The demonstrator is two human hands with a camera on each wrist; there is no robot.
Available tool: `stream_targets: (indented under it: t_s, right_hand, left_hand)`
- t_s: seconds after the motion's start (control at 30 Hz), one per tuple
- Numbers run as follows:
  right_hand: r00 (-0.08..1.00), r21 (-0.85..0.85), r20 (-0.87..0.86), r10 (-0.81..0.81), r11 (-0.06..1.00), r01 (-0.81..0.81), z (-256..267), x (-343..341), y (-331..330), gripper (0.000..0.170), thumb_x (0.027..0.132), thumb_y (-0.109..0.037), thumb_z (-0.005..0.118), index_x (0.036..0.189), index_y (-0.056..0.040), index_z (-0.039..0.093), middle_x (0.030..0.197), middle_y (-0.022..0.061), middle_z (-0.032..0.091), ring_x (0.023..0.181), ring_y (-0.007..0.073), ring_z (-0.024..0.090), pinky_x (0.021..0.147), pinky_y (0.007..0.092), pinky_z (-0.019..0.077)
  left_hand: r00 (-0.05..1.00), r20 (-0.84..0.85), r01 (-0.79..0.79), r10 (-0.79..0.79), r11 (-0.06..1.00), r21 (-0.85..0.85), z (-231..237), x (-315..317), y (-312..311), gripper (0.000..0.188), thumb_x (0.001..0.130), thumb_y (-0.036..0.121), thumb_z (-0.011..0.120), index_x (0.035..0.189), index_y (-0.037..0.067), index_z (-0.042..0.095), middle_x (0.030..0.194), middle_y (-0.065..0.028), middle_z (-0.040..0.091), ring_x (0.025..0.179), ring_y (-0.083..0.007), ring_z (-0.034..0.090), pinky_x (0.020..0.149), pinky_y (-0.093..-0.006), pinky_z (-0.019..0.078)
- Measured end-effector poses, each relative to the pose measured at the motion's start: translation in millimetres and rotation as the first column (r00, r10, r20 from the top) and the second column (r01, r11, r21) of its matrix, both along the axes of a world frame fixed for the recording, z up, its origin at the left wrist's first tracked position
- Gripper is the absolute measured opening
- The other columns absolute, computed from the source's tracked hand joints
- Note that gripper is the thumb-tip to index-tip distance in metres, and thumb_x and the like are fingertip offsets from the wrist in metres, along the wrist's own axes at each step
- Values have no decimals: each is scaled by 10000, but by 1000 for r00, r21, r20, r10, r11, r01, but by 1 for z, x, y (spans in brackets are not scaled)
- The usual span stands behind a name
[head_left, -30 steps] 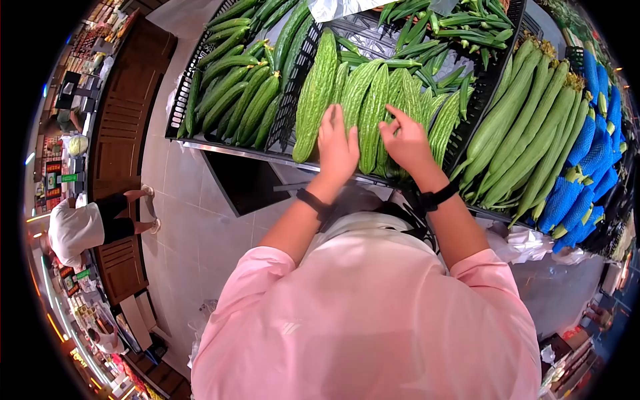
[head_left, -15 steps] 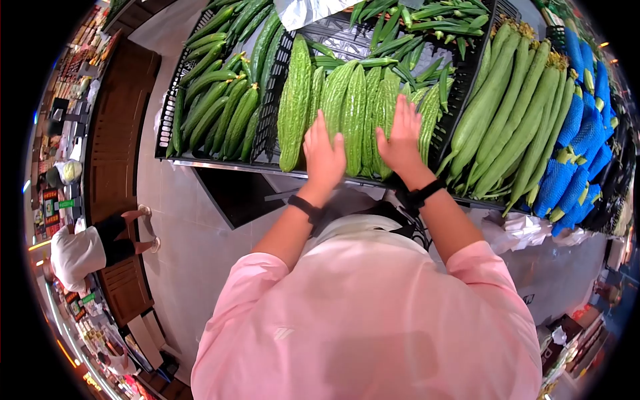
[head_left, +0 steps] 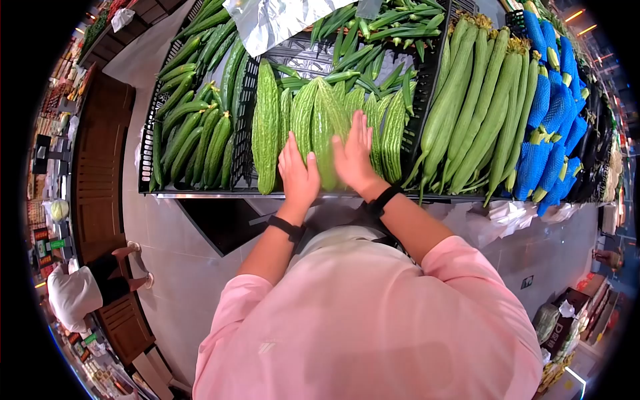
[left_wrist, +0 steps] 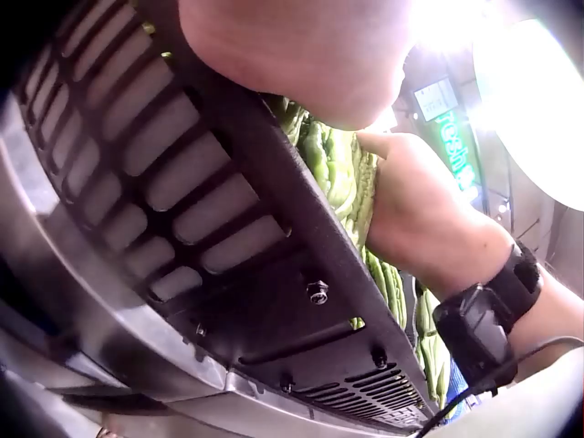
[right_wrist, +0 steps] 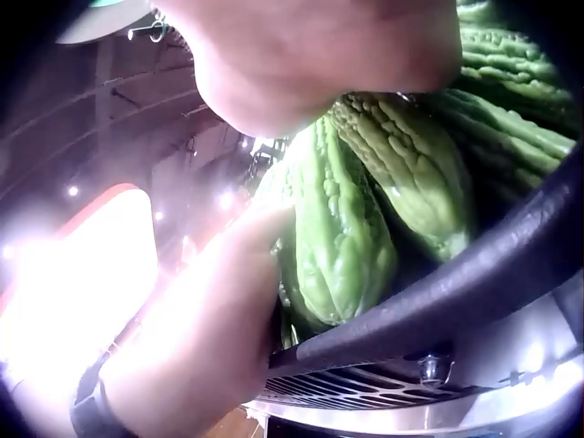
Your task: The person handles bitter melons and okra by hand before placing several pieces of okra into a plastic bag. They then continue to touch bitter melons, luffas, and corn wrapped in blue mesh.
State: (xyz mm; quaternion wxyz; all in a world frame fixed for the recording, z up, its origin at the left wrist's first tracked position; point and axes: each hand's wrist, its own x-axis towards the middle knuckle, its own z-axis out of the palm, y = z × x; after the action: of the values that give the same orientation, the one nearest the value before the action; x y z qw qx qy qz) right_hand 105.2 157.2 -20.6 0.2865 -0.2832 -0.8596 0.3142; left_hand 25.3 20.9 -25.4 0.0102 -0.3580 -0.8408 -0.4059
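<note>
Ridged pale-green bitter melons (head_left: 266,127) lie side by side, lengthwise, in a black crate (head_left: 413,127). The left hand (head_left: 298,172) rests on the near ends, fingers nearly straight. Close to its right, the right hand (head_left: 355,157) lies with extended fingers against a glossy melon (head_left: 324,143) between the two hands; its tip leans toward a neighbouring one. Seen from the left wrist, the right hand (left_wrist: 420,201) touches the melons (left_wrist: 339,169) beyond the crate rim (left_wrist: 315,205). From the right wrist, the left hand (right_wrist: 201,319) is beside a melon (right_wrist: 333,237).
Cucumbers (head_left: 193,133) fill the crate section on the left, and okra (head_left: 400,27) lies behind under a clear-looking plastic sheet (head_left: 280,20). Long smooth gourds (head_left: 467,107) and blue-netted produce (head_left: 540,160) are on the right. A person (head_left: 75,293) stands at the far left.
The head view has shifted, moving the crates leftward in it. The right hand has moved left over the melons, closer to the left hand, and the melons between them now lean together.
</note>
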Motion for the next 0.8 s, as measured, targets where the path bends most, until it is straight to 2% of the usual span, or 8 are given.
stream_targets:
  t_s: [0.17,0.33,0.43,0.47,0.57,0.67,0.77,0.8]
  right_hand:
    - [996,-185,-44,81,979,-88,11,18,5,733,1076,-208,444,1633,65,56,1633,337,285,1548,456,243,1276,568,86]
    - [962,336,270,-27,939,-68,29,26,17,788,967,-442,614,1549,43,394,1557,286,421,1496,402,334,1230,570,175]
    - [946,180,320,57,976,-120,49,27,22,787,951,-439,638,1532,41,410,1497,264,467,1432,397,384,1187,554,249]
    - [942,261,331,48,955,-140,62,28,24,774,946,-433,656,1511,45,432,1277,235,615,1212,365,571,1031,500,430]
    - [918,41,362,160,982,-187,53,27,28,790,962,-402,661,1530,66,371,971,223,689,910,377,675,812,474,519]
    - [956,-64,232,181,983,-170,48,29,26,844,985,-370,648,1572,87,249,749,229,651,692,412,654,671,491,521]
    - [949,-192,-24,315,930,-313,28,38,38,861,1005,-326,619,1607,65,142,786,269,661,703,441,654,656,506,525]
    - [947,-194,99,304,940,-281,38,42,39,799,1016,-293,596,1622,31,188,750,246,667,659,434,645,620,498,524]
  left_hand:
    - [1000,-28,-5,5,1000,0,-1,2,0,696,1023,226,545,1607,-38,273,1505,-270,464,1363,-444,440,1157,-538,315]
    - [999,-36,-22,21,999,-23,1,5,1,686,1039,230,541,1604,-50,271,1478,-286,476,1337,-450,446,1161,-519,320]
    - [999,-38,-23,22,999,-29,0,5,1,690,1035,227,546,1606,-46,271,1476,-283,479,1334,-447,446,1160,-519,321]
    - [999,-42,-21,20,999,-29,-1,5,0,689,1034,226,546,1605,-46,272,1476,-282,480,1336,-447,446,1160,-519,321]
    - [999,-49,-15,14,1000,-17,-1,2,1,689,1031,221,549,1605,-45,275,1476,-281,481,1340,-448,443,1161,-518,321]
    - [999,-44,-10,9,1000,-13,-2,4,0,691,1028,217,553,1604,-45,277,1479,-281,480,1346,-449,441,1165,-517,318]
    - [1000,6,-3,3,1000,0,0,1,-1,703,1020,228,559,1608,-35,279,1502,-276,464,1366,-444,431,1170,-524,306]
    - [999,33,1,-1,1000,2,0,1,-2,708,1016,233,562,1610,-30,279,1512,-273,457,1375,-442,427,1172,-528,300]
